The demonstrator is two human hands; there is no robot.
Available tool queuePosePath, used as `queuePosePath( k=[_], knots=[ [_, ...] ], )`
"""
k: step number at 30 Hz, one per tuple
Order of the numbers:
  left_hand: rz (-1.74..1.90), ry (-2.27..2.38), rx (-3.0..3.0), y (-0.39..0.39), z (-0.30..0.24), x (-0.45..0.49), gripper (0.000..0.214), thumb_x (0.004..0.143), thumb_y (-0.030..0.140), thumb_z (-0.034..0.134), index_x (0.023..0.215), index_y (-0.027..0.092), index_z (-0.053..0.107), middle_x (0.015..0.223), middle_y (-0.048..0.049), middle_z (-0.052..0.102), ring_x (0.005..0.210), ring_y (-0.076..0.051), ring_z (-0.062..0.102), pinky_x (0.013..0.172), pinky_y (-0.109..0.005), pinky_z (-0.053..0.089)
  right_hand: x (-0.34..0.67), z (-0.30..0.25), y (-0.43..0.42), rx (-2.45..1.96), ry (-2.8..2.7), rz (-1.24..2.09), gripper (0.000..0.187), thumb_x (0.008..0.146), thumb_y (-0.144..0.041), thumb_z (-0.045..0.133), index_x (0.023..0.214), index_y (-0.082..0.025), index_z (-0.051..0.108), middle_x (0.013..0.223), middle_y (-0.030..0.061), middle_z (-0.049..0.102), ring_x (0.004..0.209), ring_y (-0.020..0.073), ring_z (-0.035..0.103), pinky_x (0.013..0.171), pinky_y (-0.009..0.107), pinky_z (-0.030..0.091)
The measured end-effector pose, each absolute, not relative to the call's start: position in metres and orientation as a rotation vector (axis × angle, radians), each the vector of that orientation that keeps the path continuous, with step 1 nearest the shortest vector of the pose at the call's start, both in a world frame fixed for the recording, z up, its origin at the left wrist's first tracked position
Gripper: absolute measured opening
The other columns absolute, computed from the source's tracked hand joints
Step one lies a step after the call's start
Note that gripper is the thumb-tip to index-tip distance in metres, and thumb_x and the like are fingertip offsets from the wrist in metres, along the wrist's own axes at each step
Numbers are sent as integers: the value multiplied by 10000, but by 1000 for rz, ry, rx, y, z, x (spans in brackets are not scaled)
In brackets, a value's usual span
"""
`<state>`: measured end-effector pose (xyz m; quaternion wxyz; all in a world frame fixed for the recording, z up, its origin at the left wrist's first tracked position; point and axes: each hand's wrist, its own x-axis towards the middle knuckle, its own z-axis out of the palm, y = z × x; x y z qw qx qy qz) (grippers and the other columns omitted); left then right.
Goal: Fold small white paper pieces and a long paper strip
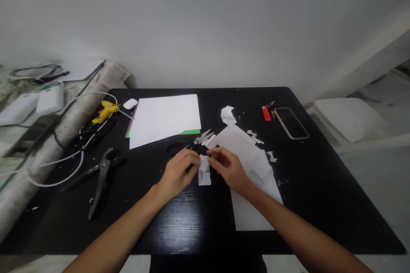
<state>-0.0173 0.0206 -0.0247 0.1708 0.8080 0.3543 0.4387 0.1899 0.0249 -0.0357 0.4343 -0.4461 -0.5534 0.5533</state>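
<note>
A small folded piece of white paper point(204, 178) is between my two hands, over the middle of the black table. My left hand point(179, 171) pinches its left edge, and my right hand point(229, 169) grips the right edge with thumb and fingers. Creases run across the piece, and its lower part hangs down as a squarish flap. Just beyond my hands lies a pair of scissors point(203, 137), blades pointing away to the right; its handles are partly hidden behind my left hand. Beneath my right forearm rests a larger white sheet point(253, 211).
Paper scraps point(228, 115) lie scattered behind and right of my hands. A paper stack point(165, 115) is at the back. On the left are a yellow glue gun point(105, 112), its white cable and metal pliers point(104, 166). A red lighter point(266, 113) and a phone point(291, 123) are on the right.
</note>
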Motion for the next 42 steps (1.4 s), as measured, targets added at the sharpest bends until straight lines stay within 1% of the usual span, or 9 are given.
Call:
queuePosePath(
  k=[3,8,15,19,23,28,33,37,42],
  knots=[
    [1270,1139,2281,29,-25,-24,154,942,49,637,898,197,633,955,-45,700,914,-160,687,824,-288,571,196,-35,26,-1169,-1663,1057,189,913,-276,691,1089,-210,711,893,48,680,794,204,649,701,347,536],
    [1180,1371,2271,37,-31,-36,167,948,68,595,1004,194,688,1071,-72,703,1027,-203,692,912,-356,573,203,-42,25,-1098,-2022,703,368,866,-111,665,1217,-220,687,1199,129,669,1140,305,634,985,506,561],
    [1049,1487,2354,34,-30,-37,348,833,-18,526,1035,189,720,1164,-89,696,1089,-263,648,932,-445,513,203,-47,27,-1032,-2073,649,288,942,-145,667,1211,-239,708,1177,116,721,1113,293,662,984,507,583],
    [1065,1397,2329,29,-24,-34,254,877,36,546,1004,204,688,1087,-73,698,1047,-247,642,928,-433,490,202,-46,26,-1091,-1929,765,235,939,-205,705,1171,-243,702,1231,106,741,1094,270,706,963,461,601],
    [1019,1315,2282,26,-22,-31,128,945,154,598,1051,211,642,1049,-66,710,1009,-244,651,923,-429,489,199,-42,25,-1157,-1543,1166,209,894,-305,768,1061,-235,664,1297,114,720,987,230,742,880,393,625],
    [1014,1301,2236,24,-21,-30,188,952,229,641,1137,207,612,1054,-71,708,961,-240,665,874,-406,523,198,-35,31,-1126,-1091,1514,365,692,-346,937,796,-203,617,1324,112,706,1099,266,732,966,397,592],
    [977,1281,2175,21,-20,-31,258,947,272,666,1190,210,605,1071,-73,709,957,-232,678,846,-374,564,200,-31,33,-1179,-1028,1555,351,608,-332,982,788,-193,714,1017,58,775,953,233,738,913,364,586],
    [964,1301,2106,20,-25,-29,275,959,255,658,1224,218,592,1065,-57,728,899,-196,699,806,-327,584,200,-32,32,-1216,-1047,1566,320,650,-358,961,857,-190,783,879,36,775,855,211,727,861,351,592],
    [1027,1299,2038,22,-26,-26,198,964,181,600,1160,205,612,940,-26,720,766,-152,683,711,-268,577,198,-33,30,-1152,-983,1582,403,687,-368,951,913,-225,650,825,0,754,773,189,727,765,337,628]
  ],
)
